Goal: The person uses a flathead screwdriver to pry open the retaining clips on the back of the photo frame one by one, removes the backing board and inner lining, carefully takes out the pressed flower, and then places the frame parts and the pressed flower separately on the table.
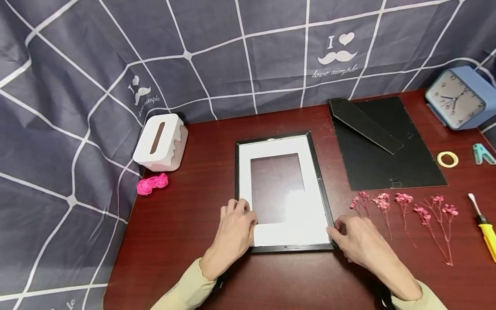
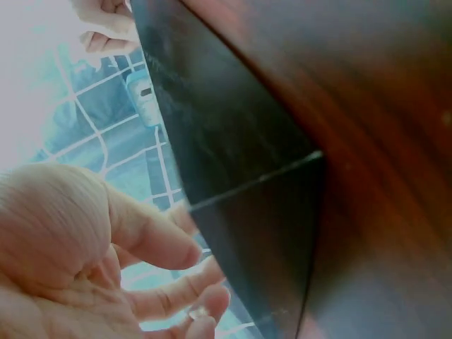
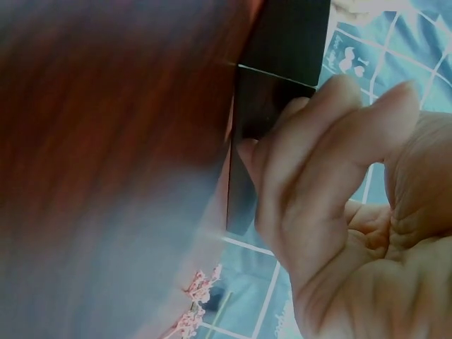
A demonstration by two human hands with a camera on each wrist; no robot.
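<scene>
A black picture frame (image 1: 323,189) lies back side up on the table, with a white mat (image 1: 271,234) inside its rim and a rectangular window showing dark red. My left hand (image 1: 232,228) is at the frame's lower left side, its fingers reaching over the rim towards the mat. In the left wrist view those fingers (image 2: 155,240) look loosely bent, and what the tips touch is partly hidden. At the lower right corner my right hand (image 1: 360,241) holds the frame, its thumb at the inner edge. Its curled fingers (image 3: 296,169) lie against the frame's outer side.
Behind right lies a black backing board (image 1: 372,172) with its stand leg. Pink dried flowers (image 1: 403,200), a tape roll (image 1: 447,159), a teal clip (image 1: 482,154), a yellow screwdriver (image 1: 486,234) and a blue clock (image 1: 459,99) are at right. A tissue box (image 1: 160,142) and pink yarn (image 1: 152,184) stand left.
</scene>
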